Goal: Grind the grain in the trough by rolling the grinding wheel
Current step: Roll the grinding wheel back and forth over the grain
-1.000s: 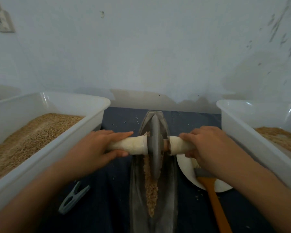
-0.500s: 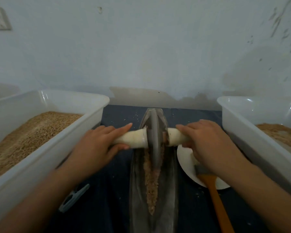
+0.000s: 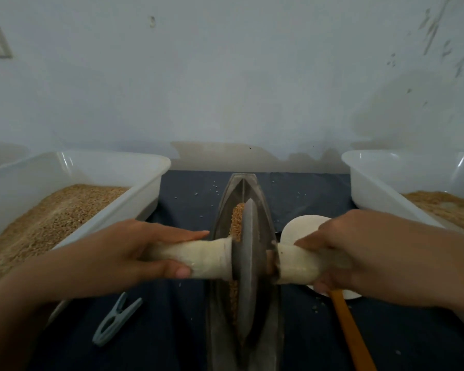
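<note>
Both hands on grinding wheel (image 3: 245,266) handles, wheel upright mid-trough (image 3: 269,330).
Left hand (image 3: 123,253) and right hand (image 3: 359,253) fingers wrap the cream handles; grain (image 3: 236,218) lines the groove, bench centre.

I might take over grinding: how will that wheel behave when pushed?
The grinding wheel looks like thick metal, so probably heavy. Its thin edge sits in the narrow trough, so it likely rolls straight but could tip sideways unless both handles are held level.
</note>
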Available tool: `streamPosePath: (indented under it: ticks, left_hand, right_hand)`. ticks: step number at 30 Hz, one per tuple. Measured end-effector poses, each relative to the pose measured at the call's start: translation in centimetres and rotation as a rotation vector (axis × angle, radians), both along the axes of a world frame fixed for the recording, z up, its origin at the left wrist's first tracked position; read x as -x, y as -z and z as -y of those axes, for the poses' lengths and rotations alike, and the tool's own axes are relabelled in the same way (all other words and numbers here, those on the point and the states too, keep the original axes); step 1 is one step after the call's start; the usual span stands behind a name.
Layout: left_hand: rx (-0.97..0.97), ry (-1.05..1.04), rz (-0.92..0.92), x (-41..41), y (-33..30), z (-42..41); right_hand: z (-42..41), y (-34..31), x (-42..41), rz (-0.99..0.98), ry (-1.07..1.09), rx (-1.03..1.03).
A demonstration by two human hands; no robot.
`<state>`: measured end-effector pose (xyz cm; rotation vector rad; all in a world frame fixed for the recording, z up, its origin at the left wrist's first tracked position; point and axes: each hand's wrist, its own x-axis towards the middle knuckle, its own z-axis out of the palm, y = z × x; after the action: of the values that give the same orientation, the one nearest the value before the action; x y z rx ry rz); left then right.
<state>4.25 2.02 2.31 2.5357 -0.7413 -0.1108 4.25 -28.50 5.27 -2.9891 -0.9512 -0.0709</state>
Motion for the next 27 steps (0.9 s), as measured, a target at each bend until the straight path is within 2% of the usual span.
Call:
streamPosePath:
  ticks: [3,8,11,15,19,24,27]
  left_hand:
    - [-0.023,-0.105,0.091,-0.9,1.1,0.7]
    - [-0.132,-0.286,0.516,-3.3,4.1,2.1]
    - [-0.110,-0.243,0.468,-3.7,3.8,1.9]
    - [-0.071,-0.123,0.267,-2.1,2.4,0.7]
    - [-0.013,0.018,0.069,-0.3,0.5,-0.2]
    - [-0.121,-0.063,0.227,-0.1,0.8,0.5]
    - [-0.149,-0.163,0.456,-1.5,2.5,1.7]
  right_hand:
    - [-1.2,1.4,-2.2,0.110,0.037,0.042]
    - [-1.9,5.0,-6.0,0.407,0.170,-0.022]
    - [-1.7,4.8,-5.7,0.372,0.145,-0.001]
    - [-1.8,2.3,-3.3,0.229,0.044,0.133]
    - [-0.7,0.2,-0.2,0.043,-0.003,0.057]
    - [-0.7,0.9,-1.1,0.057,0.024,0.047]
    - [-1.9,2.9,-4.3,0.144,0.131,0.081]
